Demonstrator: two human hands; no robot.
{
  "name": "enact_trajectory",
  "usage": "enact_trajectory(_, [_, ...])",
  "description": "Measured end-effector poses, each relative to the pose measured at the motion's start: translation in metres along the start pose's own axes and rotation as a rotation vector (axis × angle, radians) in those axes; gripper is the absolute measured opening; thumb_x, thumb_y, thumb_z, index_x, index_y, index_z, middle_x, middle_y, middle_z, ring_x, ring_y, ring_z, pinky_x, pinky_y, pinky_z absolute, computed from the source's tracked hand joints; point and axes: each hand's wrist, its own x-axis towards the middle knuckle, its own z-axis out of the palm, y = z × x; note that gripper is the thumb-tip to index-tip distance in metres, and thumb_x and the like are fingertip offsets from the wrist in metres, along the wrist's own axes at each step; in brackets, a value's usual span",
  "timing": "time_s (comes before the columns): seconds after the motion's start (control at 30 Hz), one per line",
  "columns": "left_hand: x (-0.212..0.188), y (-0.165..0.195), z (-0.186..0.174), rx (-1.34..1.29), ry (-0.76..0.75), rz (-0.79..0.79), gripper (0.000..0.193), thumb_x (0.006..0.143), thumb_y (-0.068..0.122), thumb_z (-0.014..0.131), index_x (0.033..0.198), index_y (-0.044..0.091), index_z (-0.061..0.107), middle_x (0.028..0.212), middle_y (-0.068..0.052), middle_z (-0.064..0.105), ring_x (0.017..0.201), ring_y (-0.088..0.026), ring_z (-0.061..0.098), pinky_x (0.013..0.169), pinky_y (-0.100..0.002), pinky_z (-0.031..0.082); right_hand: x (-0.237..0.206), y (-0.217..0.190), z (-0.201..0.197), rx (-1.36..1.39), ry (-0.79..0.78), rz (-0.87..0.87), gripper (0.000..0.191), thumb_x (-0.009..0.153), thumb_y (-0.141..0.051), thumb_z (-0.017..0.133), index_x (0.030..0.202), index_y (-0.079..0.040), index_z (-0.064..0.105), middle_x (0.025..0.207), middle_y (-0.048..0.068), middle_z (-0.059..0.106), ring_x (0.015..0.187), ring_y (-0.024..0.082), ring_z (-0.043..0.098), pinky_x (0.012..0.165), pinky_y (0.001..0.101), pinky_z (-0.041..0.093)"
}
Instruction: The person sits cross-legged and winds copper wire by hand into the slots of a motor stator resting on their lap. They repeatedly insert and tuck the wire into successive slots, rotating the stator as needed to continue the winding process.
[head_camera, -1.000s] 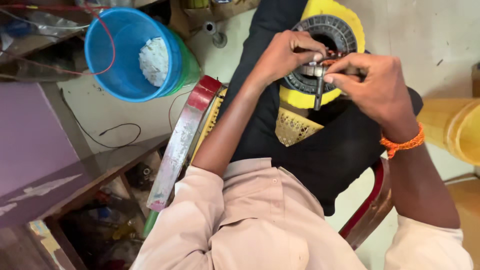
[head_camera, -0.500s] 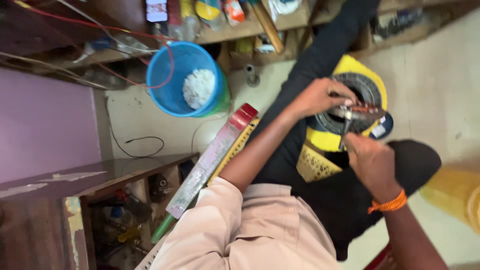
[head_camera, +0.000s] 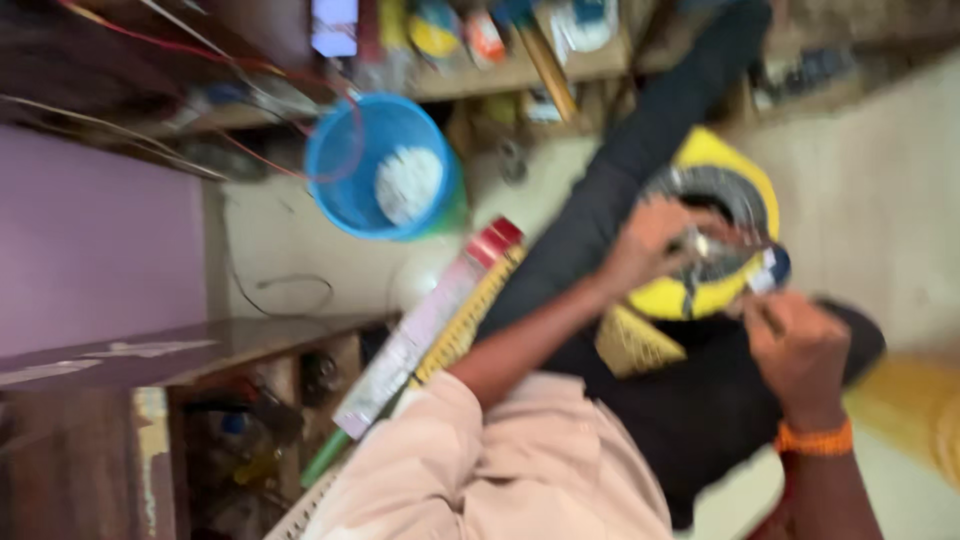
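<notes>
Hands meet over a round yellow part (head_camera: 712, 300) with a dark ringed centre, which rests on the person's lap against the dark trousers (head_camera: 690, 420). The left hand (head_camera: 650, 240) lies on the dark ring, its fingers curled onto it near a small shiny metal piece (head_camera: 697, 243) at the ring's edge. The right hand (head_camera: 800, 345), an orange band at its wrist, has its fingers pinched closed around a small tool with a blue-and-white tip (head_camera: 770, 270) that points at the ring's rim. Motion blur hides what the tip touches. As far as can be judged, work on the ring is mid-course: the part sits in one piece, both hands are engaged, nothing lies set aside beside it. A blue bucket (head_camera: 385, 170) with something white inside stands on the floor, well apart, below a cluttered shelf (head_camera: 520, 60).
</notes>
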Motion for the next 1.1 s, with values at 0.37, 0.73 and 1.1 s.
enact_trajectory(0.37, [-0.007, 0.009, -0.006, -0.072, 0.089, -0.012, 0.048, 0.080, 0.011, 0.089, 0.121, 0.010, 0.065, 0.112, -0.005, 0.068, 0.106, -0.027, 0.065, 0.093, -0.039, 0.052, 0.052, -0.021, -0.022, 0.142, 0.043, -0.060, 0.009, 0.101, 0.002, 0.080, 0.102, -0.001, 0.071, 0.090, 0.011, 0.067, 0.077, 0.026, 0.064, 0.068, 0.0340, 0.048])
enact_trajectory(0.73, [-0.012, 0.001, -0.001, -0.026, 0.093, 0.018, 0.051, 0.072, 0.010, 0.088, 0.118, 0.011, 0.065, 0.113, -0.009, 0.067, 0.109, -0.031, 0.065, 0.098, -0.042, 0.050, 0.082, 0.007, -0.007, 0.043, -0.017, -0.053, 0.008, 0.105, -0.012, 0.080, 0.106, -0.008, 0.074, 0.093, 0.011, 0.073, 0.082, 0.028, 0.071, 0.072, 0.0348, 0.053])
enact_trajectory(1.1, [0.028, 0.031, -0.016, -0.122, -0.039, -0.414, 0.041, 0.089, 0.046, 0.073, 0.119, 0.018, 0.071, 0.097, -0.004, 0.075, 0.094, -0.021, 0.073, 0.088, -0.035, 0.057, 0.111, 0.047, 0.029, -0.194, -0.144, -0.005, 0.017, 0.101, -0.032, 0.080, 0.100, -0.015, 0.077, 0.078, 0.009, 0.070, 0.073, 0.029, 0.069, 0.069, 0.0400, 0.052])
